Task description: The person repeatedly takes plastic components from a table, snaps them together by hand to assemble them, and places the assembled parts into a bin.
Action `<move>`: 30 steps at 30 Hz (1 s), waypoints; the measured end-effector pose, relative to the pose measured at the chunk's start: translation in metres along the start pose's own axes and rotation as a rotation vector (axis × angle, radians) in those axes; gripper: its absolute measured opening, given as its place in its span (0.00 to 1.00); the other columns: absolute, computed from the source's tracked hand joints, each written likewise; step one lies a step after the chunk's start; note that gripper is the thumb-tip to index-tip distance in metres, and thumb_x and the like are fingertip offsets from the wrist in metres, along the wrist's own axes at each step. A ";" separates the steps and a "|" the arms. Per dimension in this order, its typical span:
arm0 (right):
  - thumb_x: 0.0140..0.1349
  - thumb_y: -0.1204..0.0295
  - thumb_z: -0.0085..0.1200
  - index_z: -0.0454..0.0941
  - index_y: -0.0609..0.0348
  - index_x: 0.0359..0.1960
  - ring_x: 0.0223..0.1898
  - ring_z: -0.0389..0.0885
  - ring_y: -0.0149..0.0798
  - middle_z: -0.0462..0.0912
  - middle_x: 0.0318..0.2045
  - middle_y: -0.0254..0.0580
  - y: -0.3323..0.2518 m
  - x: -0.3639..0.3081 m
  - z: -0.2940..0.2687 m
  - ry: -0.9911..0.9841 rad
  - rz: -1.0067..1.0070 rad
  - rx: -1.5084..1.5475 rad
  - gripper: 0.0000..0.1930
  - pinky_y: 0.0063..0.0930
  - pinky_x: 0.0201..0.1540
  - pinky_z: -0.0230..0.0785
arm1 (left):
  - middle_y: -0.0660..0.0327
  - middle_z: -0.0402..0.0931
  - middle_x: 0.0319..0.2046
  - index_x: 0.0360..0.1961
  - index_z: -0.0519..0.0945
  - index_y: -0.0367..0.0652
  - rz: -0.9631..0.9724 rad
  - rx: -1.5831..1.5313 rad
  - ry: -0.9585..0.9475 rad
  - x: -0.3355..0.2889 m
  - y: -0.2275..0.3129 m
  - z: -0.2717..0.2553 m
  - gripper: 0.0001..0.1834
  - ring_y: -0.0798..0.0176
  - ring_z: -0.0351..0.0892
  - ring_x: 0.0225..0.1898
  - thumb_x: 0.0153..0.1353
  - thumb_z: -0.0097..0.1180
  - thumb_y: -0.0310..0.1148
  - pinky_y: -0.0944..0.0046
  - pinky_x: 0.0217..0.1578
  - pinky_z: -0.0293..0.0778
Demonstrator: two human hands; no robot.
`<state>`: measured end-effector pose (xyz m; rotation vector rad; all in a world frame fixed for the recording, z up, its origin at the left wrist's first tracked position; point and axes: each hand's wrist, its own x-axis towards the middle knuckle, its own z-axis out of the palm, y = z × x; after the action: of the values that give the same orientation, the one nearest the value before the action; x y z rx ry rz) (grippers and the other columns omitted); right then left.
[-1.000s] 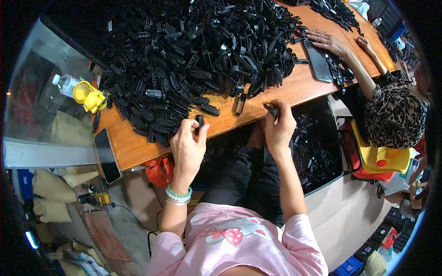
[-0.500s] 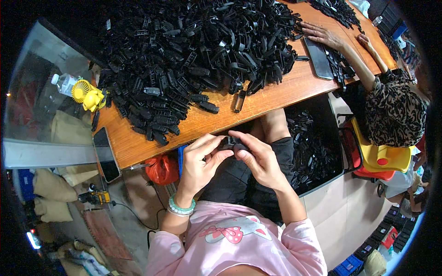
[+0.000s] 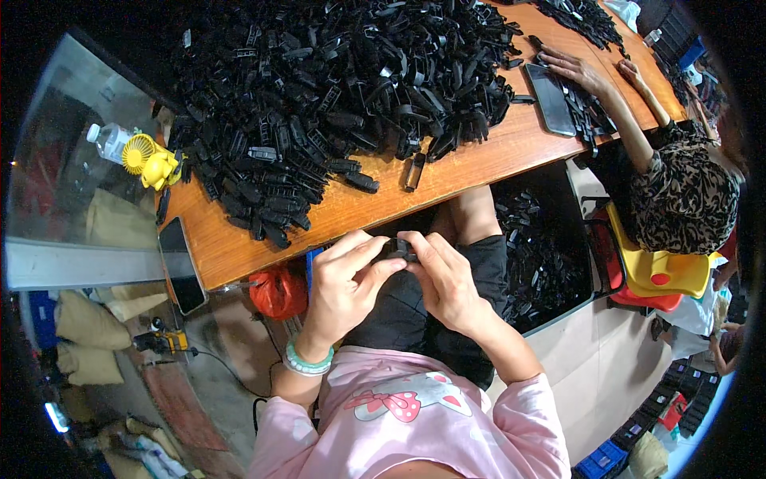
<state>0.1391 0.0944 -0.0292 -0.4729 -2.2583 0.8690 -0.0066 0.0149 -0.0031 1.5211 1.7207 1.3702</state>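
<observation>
Just off the table's front edge, above my lap, both my hands grip one small black plastic part (image 3: 398, 250). My left hand (image 3: 345, 279) pinches its left side between thumb and fingers. The thumb and fingers of my right hand (image 3: 447, 279) are closed on its right side. Fingers cover much of the part, so its exact kind cannot be made out. A large heap of similar black plastic parts (image 3: 319, 88) covers the table beyond my hands. One loose part (image 3: 413, 172) lies apart near the front edge.
The wooden table (image 3: 479, 172) bears a phone (image 3: 182, 267) at its left corner, a yellow fan (image 3: 152, 162), a bottle (image 3: 110, 142) and another phone (image 3: 550, 100). A bin of black parts (image 3: 542, 263) stands right of my legs. A co-worker's hand (image 3: 576, 70) rests at the right.
My right hand has turned slightly and its fingers have closed further around the black part. The co-worker's near hand has slid right, away from the heap.
</observation>
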 end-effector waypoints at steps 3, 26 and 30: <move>0.50 0.83 0.55 0.69 0.63 0.52 0.33 0.75 0.50 0.72 0.34 0.50 0.003 -0.002 0.009 0.035 -0.022 -0.027 0.24 0.36 0.34 0.69 | 0.56 0.75 0.35 0.44 0.76 0.26 -0.108 -0.152 0.008 -0.008 -0.005 0.009 0.16 0.69 0.77 0.31 0.58 0.59 0.27 0.74 0.27 0.75; 0.49 0.81 0.55 0.78 0.56 0.38 0.44 0.71 0.47 0.72 0.42 0.45 0.079 0.049 0.009 0.194 0.077 -0.503 0.13 0.35 0.43 0.64 | 0.52 0.71 0.32 0.40 0.76 0.31 0.168 0.731 0.103 0.055 -0.077 0.008 0.11 0.51 0.78 0.29 0.55 0.54 0.20 0.59 0.29 0.75; 0.50 0.82 0.54 0.77 0.59 0.37 0.47 0.72 0.48 0.74 0.45 0.47 0.078 0.047 0.006 0.243 -0.116 -0.546 0.11 0.32 0.46 0.65 | 0.55 0.75 0.36 0.41 0.76 0.30 0.101 0.182 0.327 0.040 -0.072 0.015 0.10 0.61 0.79 0.27 0.57 0.51 0.18 0.65 0.26 0.75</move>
<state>0.1087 0.1719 -0.0655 -0.6414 -2.2473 0.1127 -0.0380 0.0650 -0.0624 1.5665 2.0372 1.6253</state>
